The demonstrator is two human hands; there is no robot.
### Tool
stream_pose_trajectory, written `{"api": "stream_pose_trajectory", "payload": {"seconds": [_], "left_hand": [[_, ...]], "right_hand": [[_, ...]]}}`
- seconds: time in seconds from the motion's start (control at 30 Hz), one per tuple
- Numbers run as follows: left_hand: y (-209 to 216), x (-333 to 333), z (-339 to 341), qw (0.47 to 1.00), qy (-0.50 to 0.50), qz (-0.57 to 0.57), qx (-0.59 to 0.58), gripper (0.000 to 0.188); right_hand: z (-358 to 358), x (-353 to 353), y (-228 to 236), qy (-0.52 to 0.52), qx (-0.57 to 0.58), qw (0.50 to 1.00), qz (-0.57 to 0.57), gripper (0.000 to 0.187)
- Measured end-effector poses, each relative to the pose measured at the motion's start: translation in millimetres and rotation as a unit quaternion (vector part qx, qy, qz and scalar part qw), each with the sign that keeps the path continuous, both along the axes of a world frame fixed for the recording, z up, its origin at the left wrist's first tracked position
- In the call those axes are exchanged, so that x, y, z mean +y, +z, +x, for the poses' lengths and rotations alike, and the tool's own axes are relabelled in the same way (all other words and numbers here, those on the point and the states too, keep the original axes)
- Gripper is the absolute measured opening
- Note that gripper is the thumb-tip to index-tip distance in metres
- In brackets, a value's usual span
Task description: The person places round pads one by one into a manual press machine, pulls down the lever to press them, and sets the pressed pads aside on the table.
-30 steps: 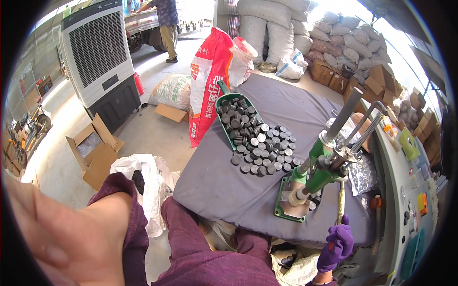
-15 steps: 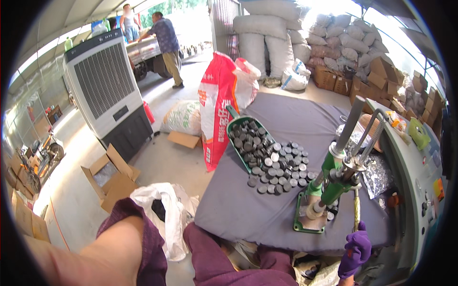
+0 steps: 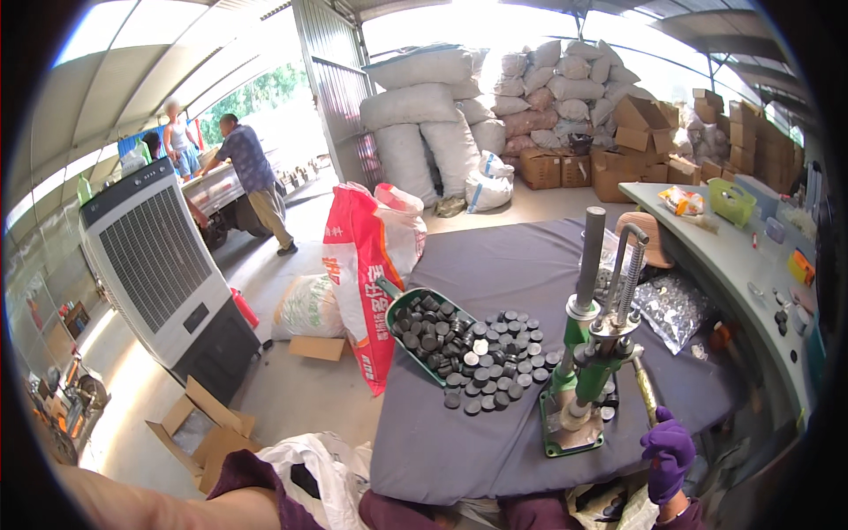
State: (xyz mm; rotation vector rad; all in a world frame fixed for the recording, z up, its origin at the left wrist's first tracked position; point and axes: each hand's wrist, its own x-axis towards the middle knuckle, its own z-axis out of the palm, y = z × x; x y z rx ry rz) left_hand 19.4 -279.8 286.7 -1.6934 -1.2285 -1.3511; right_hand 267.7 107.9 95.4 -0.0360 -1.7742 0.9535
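Gripping the lever (image 3: 644, 393) of the one green hand press (image 3: 583, 380), the right hand (image 3: 669, 449), in a purple glove, has its fingers curled shut around the handle's lower end at the near right edge of the grey-covered table (image 3: 521, 265). One green scoop (image 3: 422, 331) lies left of the press amid a pile of dark round discs (image 3: 495, 358), too many to count. The left forearm (image 3: 168, 503) lies bare across the lower left, its hand out of view.

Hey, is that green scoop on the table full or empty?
Full. The green scoop lies on the grey-covered table, heaped with dark round discs that spill past its open end onto the cloth.
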Motion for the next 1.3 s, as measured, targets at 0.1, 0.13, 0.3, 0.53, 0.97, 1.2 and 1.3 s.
{"api": "stream_pose_trajectory", "payload": {"seconds": [0.1,0.13,0.3,0.53,0.97,1.2,1.3], "left_hand": [[-13,15,-5,0.999,-0.001,0.006,-0.040,0.046],[-24,-9,-4,0.998,-0.003,-0.003,-0.059,0.046],[-25,41,-2,0.988,0.036,0.028,-0.146,0.046],[-25,88,28,0.972,0.062,0.046,-0.220,0.046],[-217,287,-64,0.960,0.136,-0.223,-0.103,0.017],[-238,375,-100,0.893,0.224,-0.383,-0.079,0.024],[-261,414,-113,0.852,0.161,-0.479,-0.133,0.031]], "right_hand": [[-4,2,3,-0.003,0.008,1.000,0.010,0.029],[-1,-5,6,-0.016,0.013,1.000,0.006,0.027],[-13,3,0,0.018,0.004,1.000,0.021,0.025],[-11,-4,7,0.038,0.011,0.998,0.039,0.028],[-9,9,4,0.039,0.002,0.999,0.034,0.024],[-5,8,-1,0.035,-0.024,0.999,0.027,0.017],[0,-1,7,0.013,-0.043,0.995,0.091,0.018]]}}
